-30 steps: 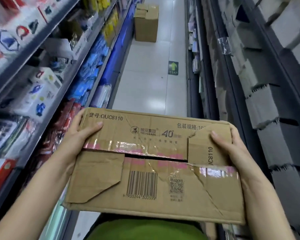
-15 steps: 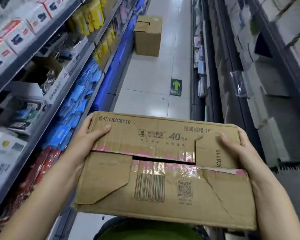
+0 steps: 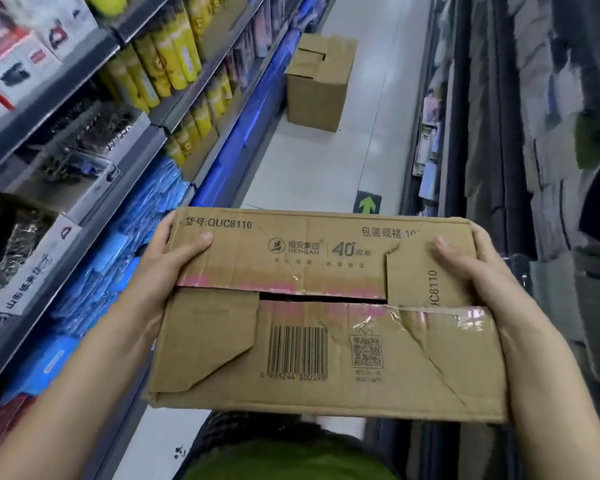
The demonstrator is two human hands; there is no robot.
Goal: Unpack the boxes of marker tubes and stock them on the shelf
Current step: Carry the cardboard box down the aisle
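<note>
I carry a worn brown cardboard box (image 3: 326,313) flat in front of my chest, its taped top flaps closed with a narrow dark gap along the middle. My left hand (image 3: 168,268) grips its left end, thumb on top and fingers under the edge. At the right end my right hand (image 3: 471,268) holds it the same way. Printed text, a barcode and a QR code show on the top. Its contents are hidden. Shelves (image 3: 94,209) run along my left with yellow tubes (image 3: 167,60) on them.
A second cardboard box (image 3: 317,84) stands on the aisle floor ahead, close to the left shelving. Blue packets (image 3: 118,271) fill the lower left shelf. Dark racks with grey goods (image 3: 551,188) line the right side. A green arrow sticker (image 3: 368,204) marks the pale floor.
I have moved forward along the aisle with the box; the floor box and the arrow sticker are nearer, and the yellow tubes have come into view. Both hands keep the same hold.
</note>
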